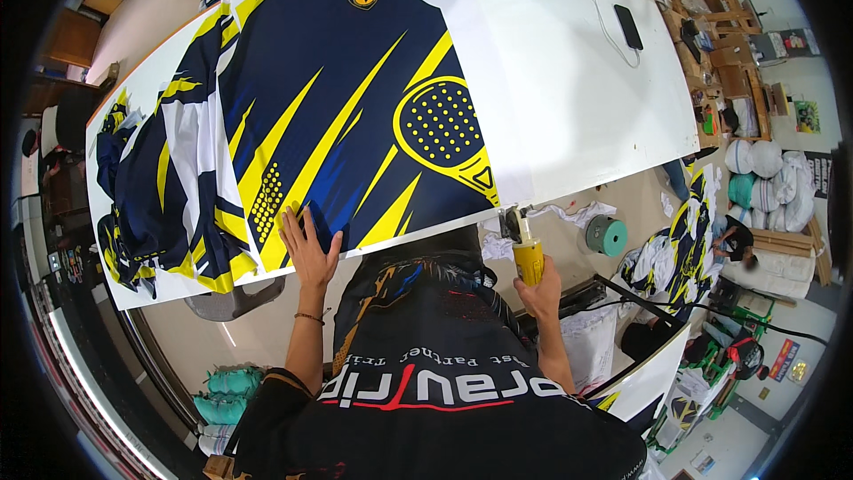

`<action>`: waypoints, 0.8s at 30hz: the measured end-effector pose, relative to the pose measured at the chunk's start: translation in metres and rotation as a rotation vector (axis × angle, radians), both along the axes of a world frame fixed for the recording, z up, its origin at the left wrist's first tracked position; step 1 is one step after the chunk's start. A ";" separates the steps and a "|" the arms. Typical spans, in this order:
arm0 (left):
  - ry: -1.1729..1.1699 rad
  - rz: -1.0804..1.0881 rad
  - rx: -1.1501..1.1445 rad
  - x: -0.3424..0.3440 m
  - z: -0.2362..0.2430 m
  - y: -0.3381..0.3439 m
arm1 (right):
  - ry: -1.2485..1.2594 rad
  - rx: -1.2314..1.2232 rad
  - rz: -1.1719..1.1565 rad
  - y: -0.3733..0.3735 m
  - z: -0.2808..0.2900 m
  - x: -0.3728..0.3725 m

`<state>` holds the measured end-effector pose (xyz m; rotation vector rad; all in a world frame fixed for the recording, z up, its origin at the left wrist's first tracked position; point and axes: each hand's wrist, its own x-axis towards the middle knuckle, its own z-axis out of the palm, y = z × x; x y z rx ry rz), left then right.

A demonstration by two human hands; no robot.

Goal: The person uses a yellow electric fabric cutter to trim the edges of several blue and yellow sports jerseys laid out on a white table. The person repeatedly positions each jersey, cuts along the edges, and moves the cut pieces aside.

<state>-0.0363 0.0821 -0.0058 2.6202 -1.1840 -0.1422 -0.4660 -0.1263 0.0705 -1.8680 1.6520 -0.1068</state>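
Note:
A navy and yellow printed fabric panel with a paddle-racket motif lies flat on the white table. Fingers spread, my left hand rests on the panel's near edge. My right hand is wrapped around the yellow body of an electric fabric cutter. The cutter's metal head is at the table's near edge, by the panel's lower right corner. Whether its blade touches the fabric I cannot tell. Left of the panel lies a crumpled heap of similar cut fabric.
A black phone with a white cable lies at the table's far right. Beyond the near edge, a teal-ended roll and fabric scraps are on the floor. To the right are a patterned fabric pile and another person.

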 end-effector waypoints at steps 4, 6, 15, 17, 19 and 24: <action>-0.031 -0.043 -0.034 -0.004 -0.006 0.004 | 0.107 -0.022 0.018 0.001 0.002 0.011; -0.045 -0.061 -0.045 -0.004 -0.008 0.004 | 0.163 -0.073 0.027 -0.001 0.005 0.020; -0.125 -0.067 -0.129 -0.005 -0.014 0.005 | 0.179 0.027 0.018 -0.017 0.007 0.024; -0.140 -0.060 -0.134 -0.004 -0.015 0.005 | 0.154 0.046 0.018 -0.018 0.007 0.025; -0.121 -0.056 -0.121 -0.005 -0.014 0.005 | 0.121 0.052 0.014 -0.021 0.008 0.029; -0.115 -0.047 -0.117 -0.005 -0.013 0.004 | 0.146 0.034 0.035 -0.027 0.010 0.035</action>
